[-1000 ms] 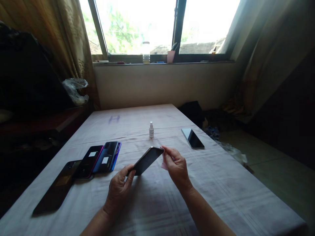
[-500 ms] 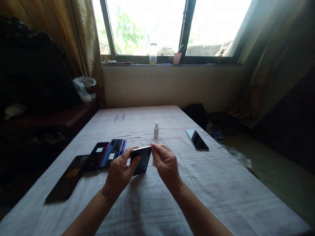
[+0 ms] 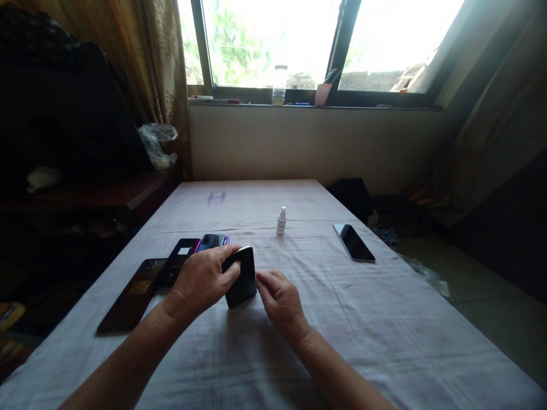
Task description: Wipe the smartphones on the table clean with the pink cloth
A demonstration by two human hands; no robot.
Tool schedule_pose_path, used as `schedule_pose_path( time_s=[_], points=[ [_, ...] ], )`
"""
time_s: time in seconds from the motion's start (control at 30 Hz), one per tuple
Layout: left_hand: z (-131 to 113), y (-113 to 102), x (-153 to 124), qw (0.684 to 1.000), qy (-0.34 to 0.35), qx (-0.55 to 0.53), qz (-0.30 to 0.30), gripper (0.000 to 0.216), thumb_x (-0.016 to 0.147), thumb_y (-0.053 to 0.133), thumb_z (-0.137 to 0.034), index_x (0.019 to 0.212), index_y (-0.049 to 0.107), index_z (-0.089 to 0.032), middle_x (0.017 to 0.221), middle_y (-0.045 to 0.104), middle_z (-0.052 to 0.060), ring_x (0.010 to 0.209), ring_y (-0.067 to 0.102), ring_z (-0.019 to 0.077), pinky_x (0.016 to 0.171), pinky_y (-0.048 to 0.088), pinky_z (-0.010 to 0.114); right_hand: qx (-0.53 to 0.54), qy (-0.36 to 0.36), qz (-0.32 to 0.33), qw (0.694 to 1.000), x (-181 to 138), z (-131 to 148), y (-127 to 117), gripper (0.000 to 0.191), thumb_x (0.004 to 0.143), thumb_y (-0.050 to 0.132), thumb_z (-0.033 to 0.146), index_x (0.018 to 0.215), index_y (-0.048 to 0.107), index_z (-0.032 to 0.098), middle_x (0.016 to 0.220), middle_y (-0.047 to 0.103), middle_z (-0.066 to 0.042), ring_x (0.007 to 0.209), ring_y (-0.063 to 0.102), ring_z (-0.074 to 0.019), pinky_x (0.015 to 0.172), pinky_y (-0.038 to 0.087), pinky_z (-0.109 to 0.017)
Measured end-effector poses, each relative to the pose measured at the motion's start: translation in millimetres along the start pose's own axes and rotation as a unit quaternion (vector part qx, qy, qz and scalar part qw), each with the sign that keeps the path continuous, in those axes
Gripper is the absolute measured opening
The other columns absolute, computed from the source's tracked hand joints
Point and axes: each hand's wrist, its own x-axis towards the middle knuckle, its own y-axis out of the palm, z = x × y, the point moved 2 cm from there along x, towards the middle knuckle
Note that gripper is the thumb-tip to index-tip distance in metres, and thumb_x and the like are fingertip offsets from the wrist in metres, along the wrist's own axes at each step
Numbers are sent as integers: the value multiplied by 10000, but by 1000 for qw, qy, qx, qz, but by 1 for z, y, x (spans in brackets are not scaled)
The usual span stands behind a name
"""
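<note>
A dark smartphone (image 3: 241, 287) stands tilted up over the cloth, gripped along its top left part by my left hand (image 3: 200, 276). At the phone's right edge, my right hand (image 3: 280, 299) has thumb and fingers pinched together. Whatever lies between those fingertips is hidden or too small to make out. Beyond both hands a small white dropper bottle (image 3: 281, 222) stands upright. Left of my left hand lie a dark brown phone (image 3: 126, 302), a purple-edged phone (image 3: 178, 261) with a white label, and a blue phone (image 3: 209, 242), partly covered by the hand.
Another phone (image 3: 355, 244) lies face up near the right edge of the cloth-covered table (image 3: 367, 330). A dark red side table (image 3: 141, 196) adjoins on the left. A jar (image 3: 280, 85) and a pink cup (image 3: 323, 94) stand on the windowsill.
The held phone has turned more upright. My right hand has slid from its top right corner down along the right edge. The view has shifted slightly left.
</note>
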Motion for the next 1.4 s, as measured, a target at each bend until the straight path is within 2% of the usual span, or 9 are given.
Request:
schedule_pose_path(
  time_s=[0.1,0.2,0.43,0.57,0.7,0.83,0.97,1.17,1.4],
  points=[
    [-2,3,2,1000,-7,-13,-17,264,817,587,-437,933,757,-271,817,786,10,726,734,225,628,518,263,-18,11,15,1000,-4,-6,1,242,917,538,221,1029,750,244,895,716,-47,845,677,-188,778,538,-281],
    [-3,9,-2,994,-20,-102,-47,274,837,576,-455,918,755,-263,813,782,1,742,729,208,666,536,258,-23,12,6,1000,-3,-8,-5,244,919,534,223,1038,745,252,912,720,-46,859,683,-186,791,542,-280],
    [3,52,-25,924,-135,-332,-132,372,811,643,-517,958,722,-184,930,782,53,881,734,233,816,582,328,-96,-14,-55,994,3,-5,-48,227,942,536,291,1031,741,254,907,711,-55,825,669,-193,774,534,-300],
    [7,67,-31,924,-138,-330,-138,371,843,612,-510,986,709,-181,943,776,58,900,731,228,838,582,338,-138,-27,-49,989,2,-2,-56,227,951,527,283,1028,739,259,890,700,-51,794,652,-185,761,523,-297],
    [19,54,-34,935,-122,-310,-119,311,794,664,-451,942,731,-186,904,775,54,864,730,229,795,589,323,-166,-48,-45,984,0,3,-52,232,961,507,263,1011,733,248,875,686,-48,787,640,-181,754,507,-290],
    [34,31,-40,967,-70,-243,-40,258,769,701,-364,990,752,-241,933,775,31,869,718,215,828,573,317,-207,-80,-28,975,-3,10,-47,240,969,490,248,1022,723,234,868,674,-53,793,626,-186,742,483,-285],
    [43,30,-53,985,1,-170,26,270,836,634,-334,1077,739,-273,953,779,35,835,722,201,780,577,300,-242,-97,-14,965,-8,14,-42,262,967,468,215,1055,715,226,869,663,-57,798,613,-187,733,471,-280],
    [49,47,-72,988,11,-153,5,235,857,627,-323,1064,729,-278,972,778,35,883,732,211,807,583,323,-266,-104,-11,958,-11,10,-46,272,957,469,201,1053,721,225,863,659,-60,793,609,-194,721,463,-285],
    [50,53,-81,989,3,-148,-21,228,861,625,-345,1054,726,-279,989,779,26,904,739,226,834,597,348,-245,-35,-52,967,-22,-14,-65,250,959,489,241,1036,726,223,864,667,-54,801,626,-194,735,471,-287]
  ],
)
